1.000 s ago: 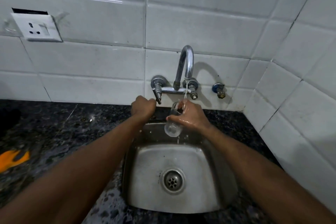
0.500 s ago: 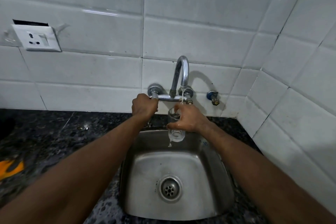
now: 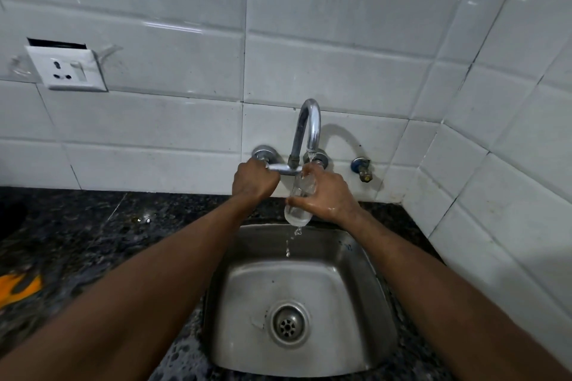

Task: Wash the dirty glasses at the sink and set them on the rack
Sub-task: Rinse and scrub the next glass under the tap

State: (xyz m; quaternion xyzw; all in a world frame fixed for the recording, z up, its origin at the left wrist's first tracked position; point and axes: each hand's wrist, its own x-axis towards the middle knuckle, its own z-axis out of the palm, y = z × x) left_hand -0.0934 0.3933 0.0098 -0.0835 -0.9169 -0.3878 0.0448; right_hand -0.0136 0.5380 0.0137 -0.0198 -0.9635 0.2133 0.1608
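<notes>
Bare forearms, no sleeves, right hand [image 3: 328, 195] wet

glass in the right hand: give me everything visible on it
The glass is a clear, plain, seemingly straight-sided tumbler, looks like glass, no visible print. The right hand wraps its side, fingers across the front, holding it tilted, mouth up toward the tap spout and base toward the camera. A thin stream from the spout runs into the mouth; water spills off the base and drips into the steel sink. It hangs above the sink's back edge and touches only the hand and water.
</notes>
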